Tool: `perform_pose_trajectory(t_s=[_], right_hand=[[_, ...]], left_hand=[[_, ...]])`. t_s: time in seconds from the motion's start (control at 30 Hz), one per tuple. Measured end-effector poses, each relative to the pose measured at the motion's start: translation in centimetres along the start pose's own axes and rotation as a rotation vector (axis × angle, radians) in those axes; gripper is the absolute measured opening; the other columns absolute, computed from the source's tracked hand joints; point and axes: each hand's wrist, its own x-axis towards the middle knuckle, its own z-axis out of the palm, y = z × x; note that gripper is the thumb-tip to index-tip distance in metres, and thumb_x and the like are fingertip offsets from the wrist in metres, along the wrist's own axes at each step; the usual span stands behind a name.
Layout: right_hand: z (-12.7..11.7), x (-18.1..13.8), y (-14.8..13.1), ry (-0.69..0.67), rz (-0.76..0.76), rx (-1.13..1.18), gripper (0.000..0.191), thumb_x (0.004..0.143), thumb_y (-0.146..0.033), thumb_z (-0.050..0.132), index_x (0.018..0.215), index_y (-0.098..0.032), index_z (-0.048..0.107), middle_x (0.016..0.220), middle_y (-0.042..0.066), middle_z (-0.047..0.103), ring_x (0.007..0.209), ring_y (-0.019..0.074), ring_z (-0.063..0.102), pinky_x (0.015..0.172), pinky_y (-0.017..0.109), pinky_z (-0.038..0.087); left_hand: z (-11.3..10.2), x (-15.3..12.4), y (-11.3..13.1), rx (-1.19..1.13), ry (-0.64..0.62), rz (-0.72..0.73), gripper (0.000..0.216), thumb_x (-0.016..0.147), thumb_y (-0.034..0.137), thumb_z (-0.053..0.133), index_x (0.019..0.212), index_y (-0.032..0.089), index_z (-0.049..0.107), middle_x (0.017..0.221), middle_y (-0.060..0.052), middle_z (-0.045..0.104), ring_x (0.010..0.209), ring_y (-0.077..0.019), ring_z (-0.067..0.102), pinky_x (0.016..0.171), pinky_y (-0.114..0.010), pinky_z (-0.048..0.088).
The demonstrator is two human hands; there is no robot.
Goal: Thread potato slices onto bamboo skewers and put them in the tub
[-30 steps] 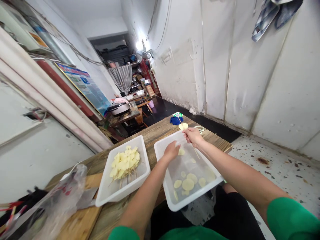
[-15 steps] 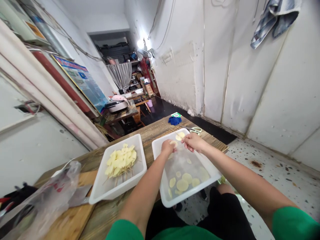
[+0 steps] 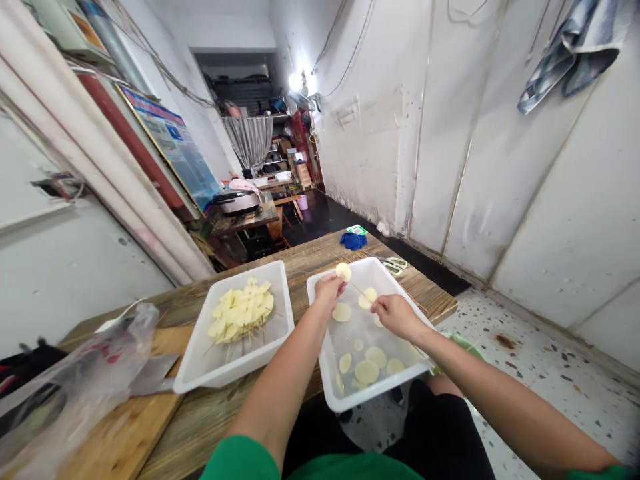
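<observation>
My left hand [image 3: 329,288] pinches a pale potato slice [image 3: 343,271] above the far end of the right white tub [image 3: 367,395]. My right hand [image 3: 396,313] grips a thin bamboo skewer [image 3: 357,289] that points toward the left hand and carries a potato slice [image 3: 369,296]. Several loose slices [image 3: 367,371] lie in water in that tub. The left white tub [image 3: 233,366] holds a heap of skewered potato slices [image 3: 242,314]. Both tubs rest on a wooden table [image 3: 307,262].
A cleaver [image 3: 153,376] and a clear plastic bag [image 3: 80,390] lie on a wooden board [image 3: 130,433] at the left. Scissors [image 3: 393,265], a blue cloth [image 3: 353,240] and a green card sit at the table's far end. White walls close both sides.
My left hand lifted a slice out of the tub and raised it to the skewer tip. My right hand drew back toward me with the skewer. The view shifted slightly.
</observation>
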Motion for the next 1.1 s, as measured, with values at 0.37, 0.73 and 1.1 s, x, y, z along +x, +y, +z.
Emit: perform_pose_trajectory(t_s=[0.37,0.73,1.1], right_hand=[[-0.1,0.2,0.1,0.014,0.025,-0.022,0.028,0.08,-0.011,0.044,0.076,-0.014,0.072,0.062,0.002,0.066,0.055,0.0121,0.055,0.054,0.02,0.034],[0.1,0.4,0.0,0.008,0.029,-0.034,0.029,0.08,-0.011,0.043,0.077,-0.014,0.072,0.062,0.003,0.067,0.055,0.0125,0.056,0.055,0.021,0.035],[0.2,0.6,-0.2,0.009,0.047,-0.083,0.029,0.08,-0.01,0.044,0.078,-0.013,0.073,0.065,0.005,0.069,0.058,0.0135,0.059,0.056,0.021,0.036]], left_hand=[[0.1,-0.4,-0.5,0.089,-0.109,0.206,0.012,0.06,0.02,0.074,0.065,0.013,0.066,0.061,-0.002,0.061,0.057,-0.0096,0.056,0.058,-0.022,0.044],[0.1,-0.5,-0.7,0.096,-0.116,0.267,0.012,0.062,0.024,0.072,0.065,0.014,0.066,0.059,0.0,0.058,0.055,-0.009,0.052,0.057,-0.022,0.041],[0.0,-0.4,-1.3,0.32,-0.129,0.49,0.008,0.067,0.025,0.066,0.07,0.018,0.069,0.063,-0.001,0.063,0.062,-0.0138,0.056,0.063,-0.024,0.044]])
